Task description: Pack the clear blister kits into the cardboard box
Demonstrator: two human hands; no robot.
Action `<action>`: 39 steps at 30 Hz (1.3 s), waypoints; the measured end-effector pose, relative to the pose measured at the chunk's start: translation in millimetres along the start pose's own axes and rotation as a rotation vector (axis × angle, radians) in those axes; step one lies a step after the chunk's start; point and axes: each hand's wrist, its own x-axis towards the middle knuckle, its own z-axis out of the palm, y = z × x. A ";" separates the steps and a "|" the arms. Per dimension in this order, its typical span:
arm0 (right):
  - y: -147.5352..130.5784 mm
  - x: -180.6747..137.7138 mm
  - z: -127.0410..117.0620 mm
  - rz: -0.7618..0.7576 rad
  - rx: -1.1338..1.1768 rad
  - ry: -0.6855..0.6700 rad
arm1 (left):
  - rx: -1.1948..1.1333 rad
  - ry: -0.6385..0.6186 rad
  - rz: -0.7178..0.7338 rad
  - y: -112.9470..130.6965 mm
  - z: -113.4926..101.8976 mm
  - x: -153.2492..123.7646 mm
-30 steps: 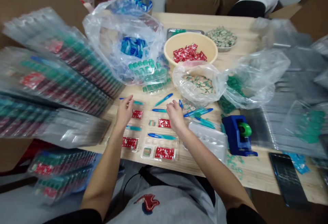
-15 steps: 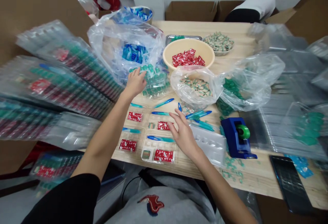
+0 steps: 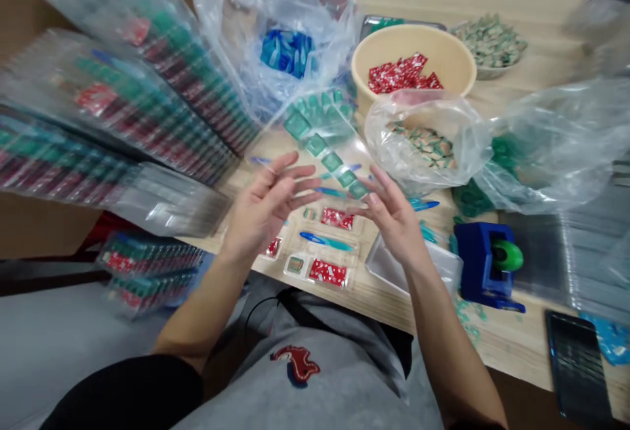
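A clear plastic tray [image 3: 306,148] with a slanting row of green square pieces [image 3: 332,161] is held tilted above the table. My right hand [image 3: 394,220] grips its lower right edge between thumb and fingers. My left hand [image 3: 268,203] is at its lower left, fingers stretched and spread; whether they touch the tray is unclear. Below lie clear packs with red dotted sachets [image 3: 328,272], small striped pieces [image 3: 295,264] and blue-green pen-like sticks [image 3: 325,241]. More green pieces [image 3: 327,107] show just behind the tray.
Stacks of filled clear packs [image 3: 162,121] stand left. Behind are a bag of blue items [image 3: 288,52], a cream bowl [image 3: 364,82] of red sachets and a bag of striped pieces [image 3: 418,144]. A blue tape dispenser [image 3: 475,259] and black phone [image 3: 578,364] are right.
My left hand has drawn back from the green pieces toward me. A clear tray with green pieces is now raised between my hands, with the right hand on it. The view has tipped down.
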 end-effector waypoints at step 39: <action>37.9 18.1 -28.8 -0.297 -1.159 0.038 | 1.486 -0.203 0.238 -71.1 -31.1 166.1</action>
